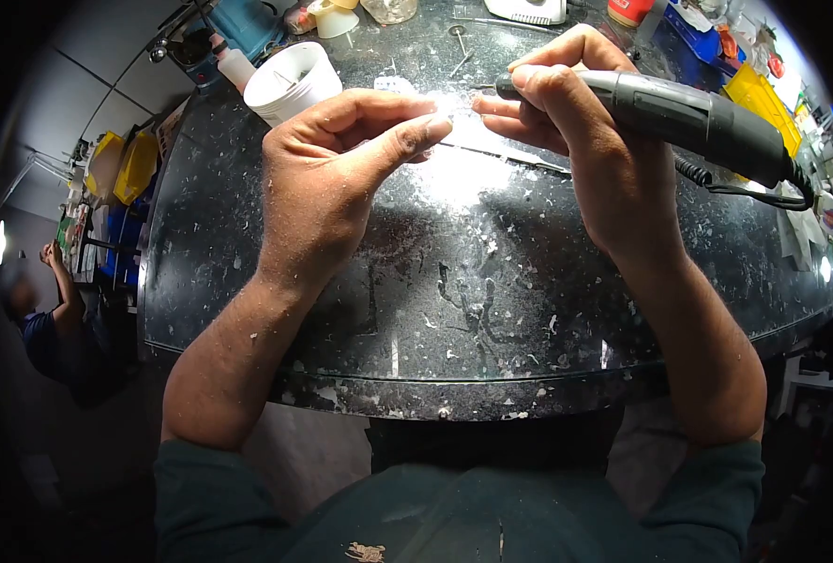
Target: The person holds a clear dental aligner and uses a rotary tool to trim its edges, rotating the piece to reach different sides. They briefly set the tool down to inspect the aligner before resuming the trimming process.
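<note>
My right hand (613,174) is closed around a thick black rotary handpiece (703,117), held almost level. Its tip points left, and a coiled cord (693,172) hangs from its back end. Facing it, my left hand (318,192) is pinched, thumb against fingers. Whatever sits at those fingertips is small and lost in the bright glare between the hands. Pale dust specks both hands. Under them, on the black worktop (416,310), lies a thin metal tool (515,159).
A white tub (293,83) with something thin inside stands beyond my left hand, near a small bottle (234,66). Yellow bins (764,103) and a blue tray (693,33) line the right side. Pale scraps litter the worktop. Another person (55,300) is at the far left.
</note>
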`<action>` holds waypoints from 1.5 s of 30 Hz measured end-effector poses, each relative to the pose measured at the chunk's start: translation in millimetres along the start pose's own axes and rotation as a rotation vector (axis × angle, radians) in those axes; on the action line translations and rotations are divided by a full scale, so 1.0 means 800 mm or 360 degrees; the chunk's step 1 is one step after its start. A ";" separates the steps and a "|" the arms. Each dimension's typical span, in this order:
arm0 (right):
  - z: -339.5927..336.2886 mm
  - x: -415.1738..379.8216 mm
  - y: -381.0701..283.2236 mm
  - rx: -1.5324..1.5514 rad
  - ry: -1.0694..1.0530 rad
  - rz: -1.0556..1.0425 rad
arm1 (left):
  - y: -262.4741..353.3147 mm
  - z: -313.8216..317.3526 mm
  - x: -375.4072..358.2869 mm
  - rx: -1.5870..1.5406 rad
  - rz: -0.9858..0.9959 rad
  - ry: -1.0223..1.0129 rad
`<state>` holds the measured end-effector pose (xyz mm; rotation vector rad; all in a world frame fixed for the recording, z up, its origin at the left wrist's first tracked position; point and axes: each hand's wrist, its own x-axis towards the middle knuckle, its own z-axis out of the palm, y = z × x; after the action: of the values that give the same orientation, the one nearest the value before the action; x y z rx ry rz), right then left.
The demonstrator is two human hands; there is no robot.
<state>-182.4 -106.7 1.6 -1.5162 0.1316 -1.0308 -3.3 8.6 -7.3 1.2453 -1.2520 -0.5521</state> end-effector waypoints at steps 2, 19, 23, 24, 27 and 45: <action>0.001 0.001 -0.006 0.0062 -0.0005 0.0066 | 0.001 -0.001 0.000 0.0019 -0.0002 -0.0008; 0.021 -0.005 -0.012 -0.0210 0.0226 0.0156 | -0.002 0.000 0.001 0.0054 -0.0043 0.0040; 0.007 -0.004 -0.006 -0.0024 0.0173 0.0153 | -0.001 0.000 0.001 0.0056 -0.0017 0.0027; 0.004 -0.002 -0.010 0.0089 0.0044 0.0154 | -0.001 0.000 0.001 0.0054 -0.0019 0.0023; 0.028 0.012 -0.028 -0.0358 0.0319 0.0566 | 0.000 0.000 0.001 0.0054 -0.0021 0.0019; -0.010 0.001 -0.005 0.0094 -0.0155 -0.0044 | -0.002 0.004 0.001 -0.0223 -0.0241 0.0066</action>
<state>-188.9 -111.9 4.6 -1.5148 0.0118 -0.9727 -5.8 6.5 -8.8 1.2331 -1.0718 -0.7081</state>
